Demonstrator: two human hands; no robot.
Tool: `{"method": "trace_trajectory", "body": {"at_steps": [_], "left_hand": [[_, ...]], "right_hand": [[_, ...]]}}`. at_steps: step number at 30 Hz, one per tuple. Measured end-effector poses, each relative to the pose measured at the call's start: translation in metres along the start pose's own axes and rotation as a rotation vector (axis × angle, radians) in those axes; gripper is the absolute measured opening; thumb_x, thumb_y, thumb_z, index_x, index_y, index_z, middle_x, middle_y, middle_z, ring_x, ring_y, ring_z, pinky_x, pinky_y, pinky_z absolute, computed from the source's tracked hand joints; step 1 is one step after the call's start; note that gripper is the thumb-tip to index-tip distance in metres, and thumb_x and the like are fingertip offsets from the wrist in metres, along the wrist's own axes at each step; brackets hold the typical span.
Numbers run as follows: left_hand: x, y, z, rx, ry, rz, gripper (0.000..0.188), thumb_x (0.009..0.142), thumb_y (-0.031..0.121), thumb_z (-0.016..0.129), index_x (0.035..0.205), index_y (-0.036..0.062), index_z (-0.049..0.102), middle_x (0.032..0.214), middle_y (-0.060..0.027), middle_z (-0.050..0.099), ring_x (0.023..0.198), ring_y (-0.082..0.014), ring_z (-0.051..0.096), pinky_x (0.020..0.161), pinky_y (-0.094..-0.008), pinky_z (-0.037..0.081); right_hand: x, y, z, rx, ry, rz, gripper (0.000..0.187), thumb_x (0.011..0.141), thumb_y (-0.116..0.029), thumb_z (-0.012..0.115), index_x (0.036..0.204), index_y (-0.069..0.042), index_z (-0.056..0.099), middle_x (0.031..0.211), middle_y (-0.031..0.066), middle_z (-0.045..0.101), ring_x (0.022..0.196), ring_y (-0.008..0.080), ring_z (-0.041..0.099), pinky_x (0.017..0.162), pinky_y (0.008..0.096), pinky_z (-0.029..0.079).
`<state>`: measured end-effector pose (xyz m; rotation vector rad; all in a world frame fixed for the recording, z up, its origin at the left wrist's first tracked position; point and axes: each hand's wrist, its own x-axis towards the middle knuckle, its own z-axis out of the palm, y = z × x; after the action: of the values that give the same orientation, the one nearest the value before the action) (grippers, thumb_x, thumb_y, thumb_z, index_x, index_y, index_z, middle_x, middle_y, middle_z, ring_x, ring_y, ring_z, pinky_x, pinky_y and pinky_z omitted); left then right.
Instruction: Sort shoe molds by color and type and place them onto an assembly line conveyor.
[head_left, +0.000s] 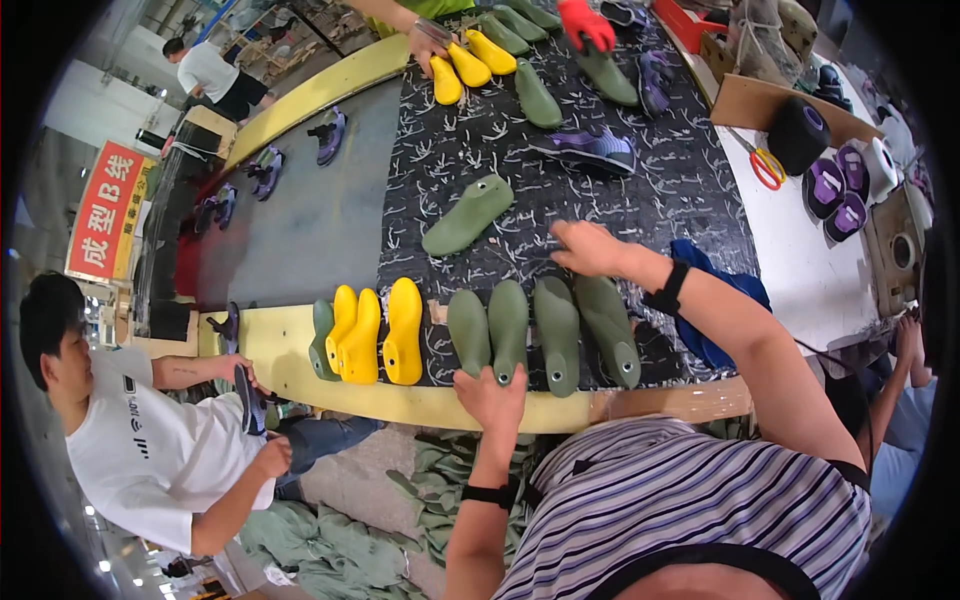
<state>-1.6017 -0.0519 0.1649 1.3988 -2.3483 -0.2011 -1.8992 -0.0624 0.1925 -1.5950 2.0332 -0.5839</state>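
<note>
As the wearer's left hand [490, 398] comes up from the lower edge of the frame, its fingers meet the near ends of two green shoe lasts [509, 322] at lower centre — the leftmost pair in a row of four. They lie just above the hand; whether it grips them firmly cannot be told. To the right and higher, the right hand [588, 248] hovers over the dark, patterned tabletop [440, 130], fingers loosely bent and partly open. A single green last [468, 216] lies tilted to its left, near but apart. Left of the row, yellow lasts [404, 325] stand together at the tabletop's edge. A blue cloth [728, 285] lies beneath the right forearm, and a purple-grey shoe [590, 152] rests above centre. At lower left, a person in a white shirt [165, 445] holds a dark shoe [248, 402].
</note>
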Motion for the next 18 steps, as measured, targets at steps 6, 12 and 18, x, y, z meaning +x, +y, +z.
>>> {"method": "trace_trajectory", "body": {"at_steps": [6,12,18], "left_hand": [[0.004,-0.003,-0.003,-0.058,-0.025,-0.018,0.044,0.064,0.036,0.074,0.075,-0.0047,0.063,0.101,-0.0296,0.045,0.09,-0.046,0.046,0.078,-0.0502,0.042],[0.012,-0.018,-0.005,-0.15,-0.13,0.168,0.042,0.065,0.034,0.074,0.076,-0.005,0.062,0.107,-0.0322,0.042,0.096,-0.0468,0.044,0.081,-0.0517,0.04],[0.018,-0.03,0.003,-0.199,-0.208,0.279,0.046,0.069,0.041,0.069,0.076,-0.0038,0.062,0.111,-0.0359,0.042,0.1,-0.0498,0.043,0.087,-0.054,0.038]], "right_hand": [[0.132,-0.008,0.016,-0.204,0.202,-0.132,0.064,0.073,-0.011,0.066,0.131,-0.012,0.037,0.127,0.0218,0.043,0.115,0.0406,0.046,0.095,0.044,0.042],[0.181,-0.066,0.025,-0.369,-0.074,-0.063,0.043,0.068,-0.031,0.068,0.101,-0.004,0.06,0.098,0.0191,0.065,0.084,0.0336,0.065,0.072,0.0418,0.052],[0.149,-0.166,0.101,-0.032,-0.201,0.058,0.033,0.077,-0.021,0.059,0.084,0.011,0.059,0.087,0.0223,0.066,0.078,0.0313,0.067,0.069,0.0398,0.054]]}}
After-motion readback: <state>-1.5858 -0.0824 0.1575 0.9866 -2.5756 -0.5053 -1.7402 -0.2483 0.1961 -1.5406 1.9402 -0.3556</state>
